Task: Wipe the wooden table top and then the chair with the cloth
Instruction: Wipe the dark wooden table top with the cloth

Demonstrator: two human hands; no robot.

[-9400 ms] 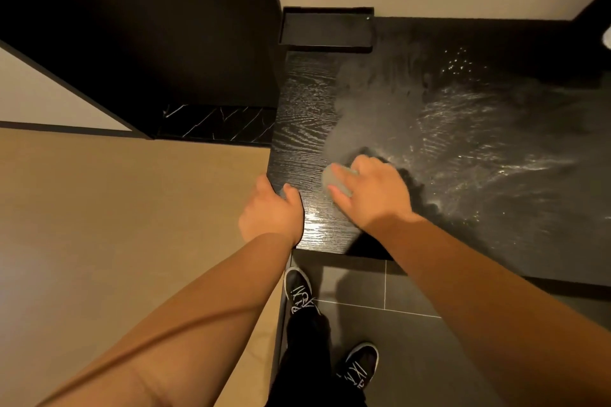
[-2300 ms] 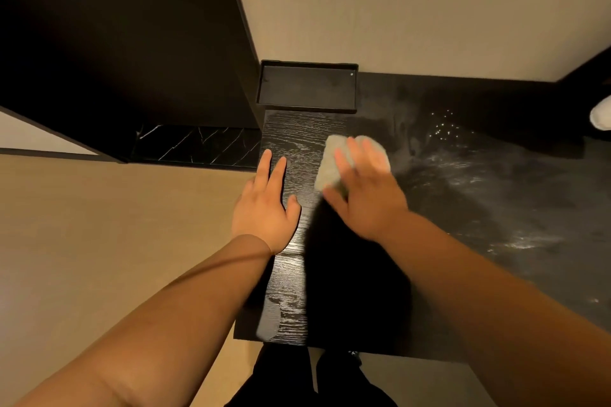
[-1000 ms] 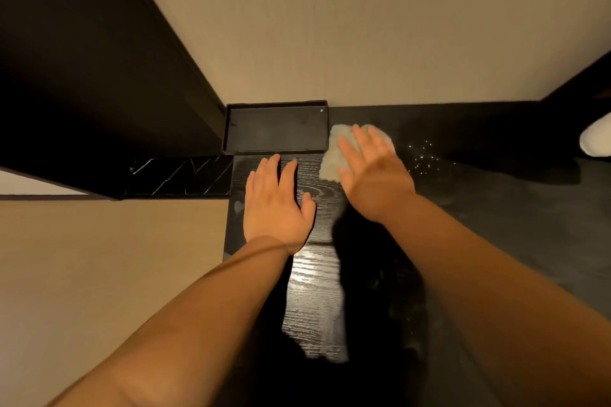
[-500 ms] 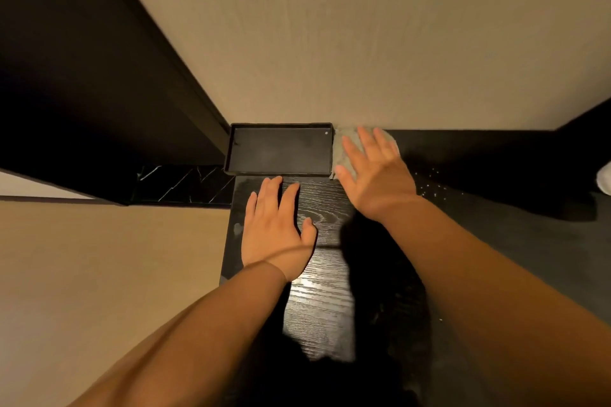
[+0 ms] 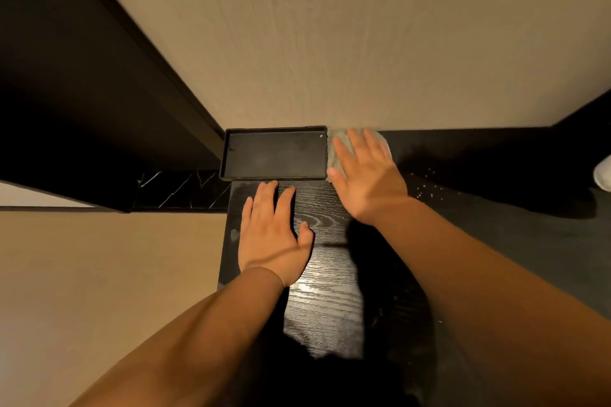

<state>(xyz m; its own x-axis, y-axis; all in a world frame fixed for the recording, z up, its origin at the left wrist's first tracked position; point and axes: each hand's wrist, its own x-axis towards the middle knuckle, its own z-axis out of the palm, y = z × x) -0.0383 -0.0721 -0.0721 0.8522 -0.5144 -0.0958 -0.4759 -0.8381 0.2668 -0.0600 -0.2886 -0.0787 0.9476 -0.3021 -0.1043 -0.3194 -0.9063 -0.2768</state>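
Note:
The black wooden table top (image 5: 324, 301) runs from the bottom of the view up to the beige wall. My right hand (image 5: 367, 172) lies flat with straight fingers on the grey cloth (image 5: 333, 155), pressing it onto the table's far edge against the wall, just right of a black tray. Only the cloth's edges show around my fingers. My left hand (image 5: 271, 235) rests palm down with fingers spread on the table near its left edge. No chair is in view.
A shallow black rectangular tray (image 5: 274, 154) sits at the table's back left corner. A white object (image 5: 603, 173) shows at the right edge. Small bright specks (image 5: 426, 187) dot the table right of my right hand. A dark panel (image 5: 82, 92) rises on the left.
My right hand has pushed the cloth from the table's front edge away from me to the wall beside the tray. My left hand has slid forward and flattened on the table.

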